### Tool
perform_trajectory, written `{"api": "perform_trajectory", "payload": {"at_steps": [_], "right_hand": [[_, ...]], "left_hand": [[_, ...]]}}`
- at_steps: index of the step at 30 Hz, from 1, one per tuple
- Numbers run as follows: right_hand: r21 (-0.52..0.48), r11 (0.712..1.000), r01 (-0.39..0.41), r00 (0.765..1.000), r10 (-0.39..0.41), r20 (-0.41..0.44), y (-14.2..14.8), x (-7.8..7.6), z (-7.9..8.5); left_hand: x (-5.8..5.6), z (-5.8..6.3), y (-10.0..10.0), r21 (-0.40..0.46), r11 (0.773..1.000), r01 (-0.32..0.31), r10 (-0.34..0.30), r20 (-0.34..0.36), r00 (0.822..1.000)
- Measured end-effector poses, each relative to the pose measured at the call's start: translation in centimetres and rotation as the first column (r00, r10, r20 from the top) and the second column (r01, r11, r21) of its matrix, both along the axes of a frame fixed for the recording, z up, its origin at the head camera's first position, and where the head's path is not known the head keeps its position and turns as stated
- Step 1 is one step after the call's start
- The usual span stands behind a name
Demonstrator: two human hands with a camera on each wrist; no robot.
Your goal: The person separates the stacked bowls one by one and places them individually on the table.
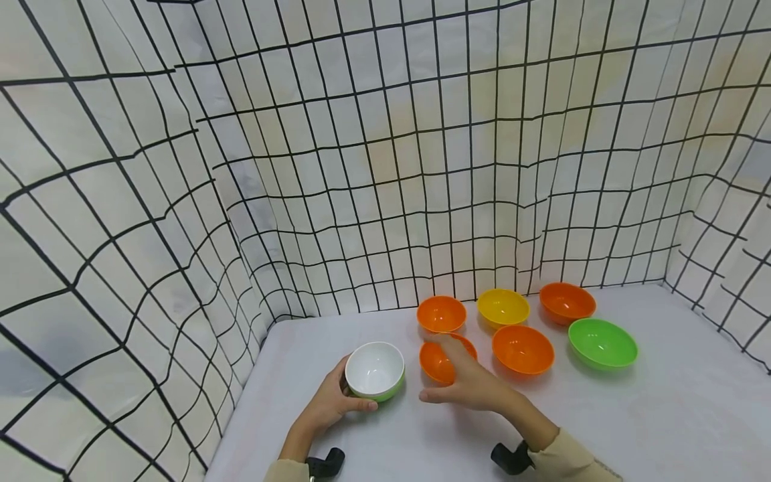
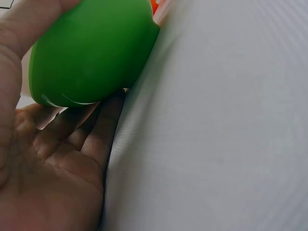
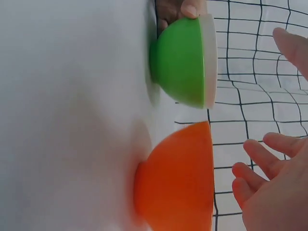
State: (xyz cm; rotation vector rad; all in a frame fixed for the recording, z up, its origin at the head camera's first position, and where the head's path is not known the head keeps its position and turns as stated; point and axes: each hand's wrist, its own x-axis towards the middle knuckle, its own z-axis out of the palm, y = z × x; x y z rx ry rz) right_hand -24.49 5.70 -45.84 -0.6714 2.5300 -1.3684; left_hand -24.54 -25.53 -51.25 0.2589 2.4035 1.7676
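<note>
My left hand (image 1: 330,400) holds a green bowl (image 3: 180,62) at the left of the table, thumb on its near side and fingers round its far left side. A white bowl (image 1: 375,369) sits nested in it, its pale rim standing above the green one. In the left wrist view the green bowl's base is down at the tabletop. My right hand (image 1: 466,380) hovers over the near left orange bowl (image 1: 435,363), fingers spread and apart from the thumb, with nothing in its grasp. Part of that orange bowl is hidden behind the hand.
Behind stand another orange bowl (image 1: 442,314), a yellow bowl (image 1: 503,308) and a darker orange bowl (image 1: 567,303). To the right are an orange bowl (image 1: 523,350) and a bright green bowl (image 1: 602,343). White sheeting with a black grid (image 1: 385,161) encloses the white table (image 1: 680,408).
</note>
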Motion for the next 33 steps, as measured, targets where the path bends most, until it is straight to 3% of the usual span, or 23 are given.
{"api": "perform_trajectory", "payload": {"at_steps": [4,10,22,33], "right_hand": [[0.012,0.997,-0.077,0.995,0.078,-0.06,-1.3,-0.3,-0.1],[0.003,0.994,-0.113,0.989,0.113,-0.091,-3.4,-1.2,-0.6],[0.115,0.991,-0.065,0.985,0.082,-0.152,-7.1,-2.1,-0.7],[0.243,0.969,-0.043,0.98,0.088,-0.179,-8.1,-3.1,-1.1]], "left_hand": [[-0.1,-0.1,-0.1,-0.002,1.0,0.002,-0.002,-0.013,1.0],[-0.1,-0.3,0.0,-0.003,1.0,0.015,-0.015,-0.013,1.0],[0.0,-0.2,-0.4,-0.011,1.0,0.016,-0.016,0.006,1.0],[-0.2,-0.3,-0.5,-0.017,1.0,0.015,-0.015,-0.001,1.0]]}}
